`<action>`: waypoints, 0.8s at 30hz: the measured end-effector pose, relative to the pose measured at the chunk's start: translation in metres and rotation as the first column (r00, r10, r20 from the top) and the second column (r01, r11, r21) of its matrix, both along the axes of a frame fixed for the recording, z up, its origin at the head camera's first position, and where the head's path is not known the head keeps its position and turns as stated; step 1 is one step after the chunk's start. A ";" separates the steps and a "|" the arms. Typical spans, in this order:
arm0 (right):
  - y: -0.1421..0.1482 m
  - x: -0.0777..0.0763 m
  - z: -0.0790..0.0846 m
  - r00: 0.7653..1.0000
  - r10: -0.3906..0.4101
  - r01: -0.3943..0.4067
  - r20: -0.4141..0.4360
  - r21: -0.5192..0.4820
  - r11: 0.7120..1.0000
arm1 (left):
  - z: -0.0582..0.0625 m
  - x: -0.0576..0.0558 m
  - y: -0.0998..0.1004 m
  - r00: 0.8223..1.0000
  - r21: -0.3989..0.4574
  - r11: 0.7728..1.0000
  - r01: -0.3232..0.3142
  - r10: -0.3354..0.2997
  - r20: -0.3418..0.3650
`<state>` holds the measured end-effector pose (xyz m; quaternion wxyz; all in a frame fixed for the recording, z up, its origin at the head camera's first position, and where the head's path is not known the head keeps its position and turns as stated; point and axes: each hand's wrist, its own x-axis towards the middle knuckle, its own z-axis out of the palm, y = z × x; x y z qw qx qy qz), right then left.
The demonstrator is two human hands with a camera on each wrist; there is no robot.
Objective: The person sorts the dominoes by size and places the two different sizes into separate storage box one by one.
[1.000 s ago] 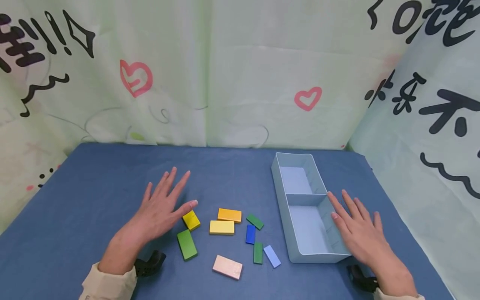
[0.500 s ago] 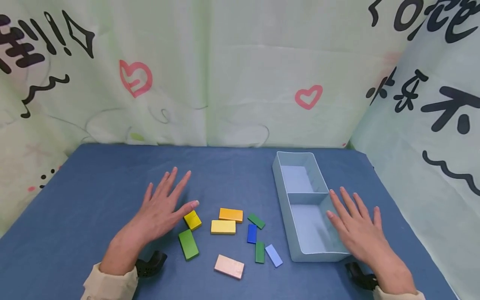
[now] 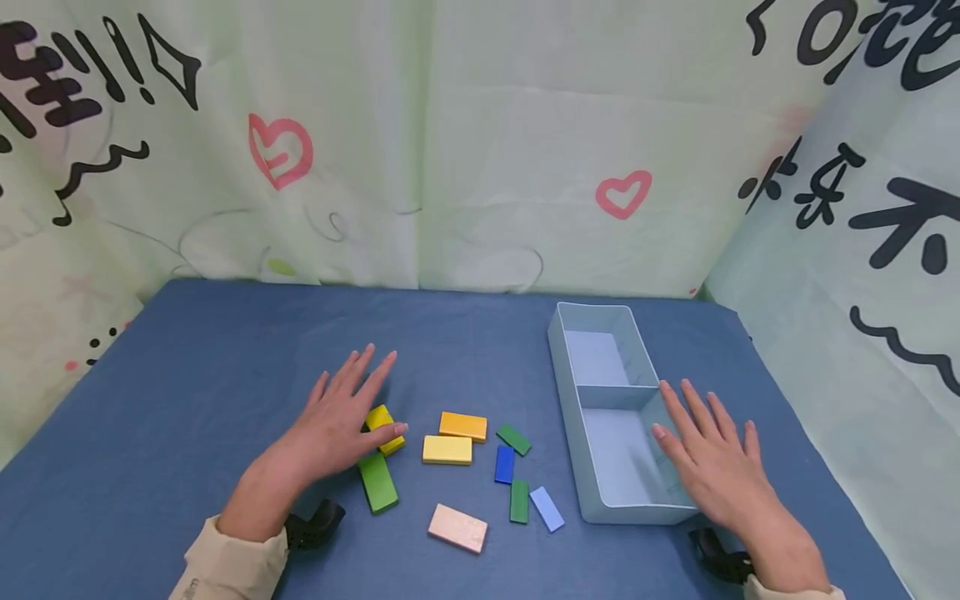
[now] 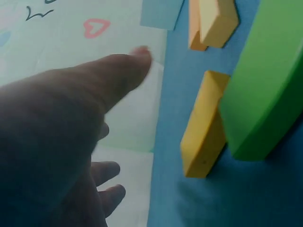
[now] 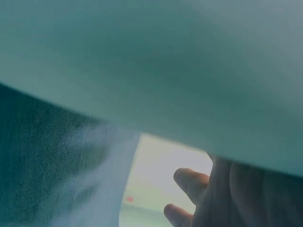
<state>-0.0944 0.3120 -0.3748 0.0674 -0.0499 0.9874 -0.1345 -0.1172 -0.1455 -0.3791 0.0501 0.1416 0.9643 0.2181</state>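
My left hand (image 3: 330, 429) hovers with fingers spread above the yellow block (image 3: 385, 427), its thumb partly covering that block in the head view. Just below lies a green block (image 3: 378, 483), which looms large beside the yellow one in the left wrist view. My right hand (image 3: 716, 462) stretches flat over the right wall of a pale blue two-compartment box (image 3: 585, 467); whether it touches the rim I cannot tell. Neither hand holds anything. The box wall fills most of the right wrist view.
Between the hands lie an orange block (image 3: 462, 426), a pale yellow block (image 3: 447, 450), a pink block (image 3: 457, 528), a blue block (image 3: 505, 464), two small green blocks (image 3: 513, 439) and a light blue block (image 3: 547, 509). A printed curtain (image 3: 480, 150) borders the blue table (image 3: 247, 350).
My left hand has shifted slightly right and lower, over the yellow block. The right hand stays by the box. The blocks and box lie where they were.
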 end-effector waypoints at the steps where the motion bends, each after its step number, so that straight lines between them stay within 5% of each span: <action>1: 0.000 0.000 0.000 1.000 -0.002 0.002 0.001 0.001 1.000 | -0.001 0.000 0.001 1.000 -0.003 1.000 0.006 -0.006 0.006; 15: 0.001 -0.001 -0.001 1.000 -0.010 0.010 0.006 -0.009 1.000 | -0.010 -0.001 0.013 0.995 -0.030 0.999 -0.015 0.017 0.093; 24: 0.000 -0.001 -0.003 1.000 -0.017 0.017 0.001 -0.018 1.000 | -0.012 -0.004 0.015 0.999 -0.060 0.997 0.048 -0.047 0.022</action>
